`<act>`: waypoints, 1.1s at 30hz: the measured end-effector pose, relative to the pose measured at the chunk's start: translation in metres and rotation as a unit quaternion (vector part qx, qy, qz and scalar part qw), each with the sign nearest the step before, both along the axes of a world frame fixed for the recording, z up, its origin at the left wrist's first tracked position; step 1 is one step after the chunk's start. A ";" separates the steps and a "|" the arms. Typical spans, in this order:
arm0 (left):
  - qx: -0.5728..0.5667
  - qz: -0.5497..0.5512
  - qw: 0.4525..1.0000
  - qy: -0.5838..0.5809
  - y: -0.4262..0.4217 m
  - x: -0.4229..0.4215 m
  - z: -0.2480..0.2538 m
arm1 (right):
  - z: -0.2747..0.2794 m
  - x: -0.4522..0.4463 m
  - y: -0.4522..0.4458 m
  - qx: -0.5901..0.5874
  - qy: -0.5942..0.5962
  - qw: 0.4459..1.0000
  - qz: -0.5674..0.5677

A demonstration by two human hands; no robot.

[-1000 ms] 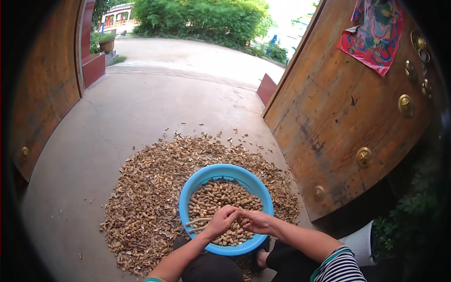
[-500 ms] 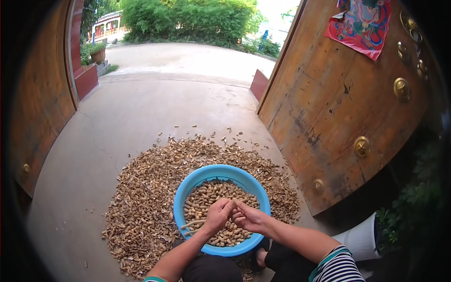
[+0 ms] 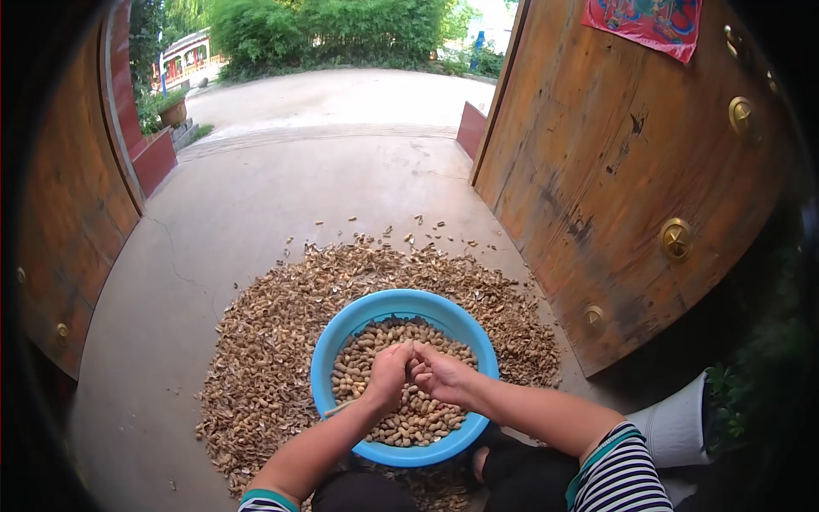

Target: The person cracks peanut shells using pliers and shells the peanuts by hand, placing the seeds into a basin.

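Observation:
A blue plastic basin [image 3: 320, 375] holds many unshelled peanuts [image 3: 418, 418]. Over its middle, my left hand [image 3: 391, 372] and my right hand [image 3: 442, 375] meet at the fingertips. Both are closed in a pinch, and whatever is between the fingers is too small or hidden to make out. A pale, thin stick [image 3: 339, 409] pokes out to the left from beneath my left wrist, over the basin's rim. Its other end is covered, so I cannot tell whether my left hand grips it.
A wide heap of broken peanut shells [image 3: 264, 341] surrounds the basin on the concrete floor [image 3: 171, 299]. Wooden doors with brass studs stand at left [image 3: 64, 205] and right [image 3: 614, 179]. A white plant pot [image 3: 674, 427] is at lower right.
My hands have risen slightly in view and stay together. Two pale prongs showed by my left wrist before; one shows now. The view has tilted a little downward.

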State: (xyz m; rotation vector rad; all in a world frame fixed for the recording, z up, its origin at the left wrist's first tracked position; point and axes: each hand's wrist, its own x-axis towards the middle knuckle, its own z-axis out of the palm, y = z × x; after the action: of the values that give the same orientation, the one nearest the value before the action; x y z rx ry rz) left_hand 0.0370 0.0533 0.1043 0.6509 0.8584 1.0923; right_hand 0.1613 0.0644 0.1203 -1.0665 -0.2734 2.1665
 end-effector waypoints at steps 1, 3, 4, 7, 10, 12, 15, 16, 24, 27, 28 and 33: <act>-0.004 -0.001 1.000 0.005 0.005 0.001 -0.004 | -0.004 0.001 0.003 0.007 -0.009 1.000 0.006; -0.005 -0.012 1.000 -0.016 0.013 0.003 -0.016 | -0.024 0.006 0.011 0.000 0.021 1.000 0.010; -0.021 0.007 1.000 0.005 0.016 0.005 -0.019 | -0.032 0.006 0.015 -0.001 0.009 1.000 0.002; -0.045 0.012 0.999 -0.002 0.027 0.007 -0.043 | -0.055 0.006 0.021 -0.002 0.004 1.000 -0.005; -0.128 0.059 0.990 0.016 0.028 0.006 -0.054 | -0.068 -0.002 0.014 -0.001 -0.017 1.000 -0.015; -0.122 0.063 0.990 0.031 0.028 0.004 -0.065 | -0.076 -0.003 0.014 0.002 -0.037 0.999 -0.020; -0.127 0.059 0.987 0.079 0.026 0.002 -0.070 | -0.085 -0.002 0.015 -0.008 -0.021 1.000 0.014; -0.116 0.058 0.985 0.115 0.024 0.001 -0.074 | -0.090 -0.001 0.015 -0.009 -0.018 1.000 0.012; 0.168 0.040 0.842 0.511 0.022 -0.013 -0.094 | -0.113 -0.004 -0.009 -0.072 0.011 0.997 0.030; 0.244 0.045 0.785 0.568 0.021 -0.017 -0.090 | -0.118 0.000 -0.015 -0.076 0.020 0.996 0.044; 0.248 0.030 0.772 0.584 0.021 -0.017 -0.088 | -0.118 0.000 -0.015 -0.077 0.011 0.996 0.043; 0.284 0.025 0.751 0.596 0.017 -0.023 -0.089 | -0.133 0.004 -0.019 -0.068 0.003 0.997 0.039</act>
State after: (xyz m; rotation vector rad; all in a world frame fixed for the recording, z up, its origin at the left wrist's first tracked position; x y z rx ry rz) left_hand 0.0145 0.0707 0.0154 1.9718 1.6300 0.8980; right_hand 0.1656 0.0453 -0.0124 -1.1401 -0.1696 2.2851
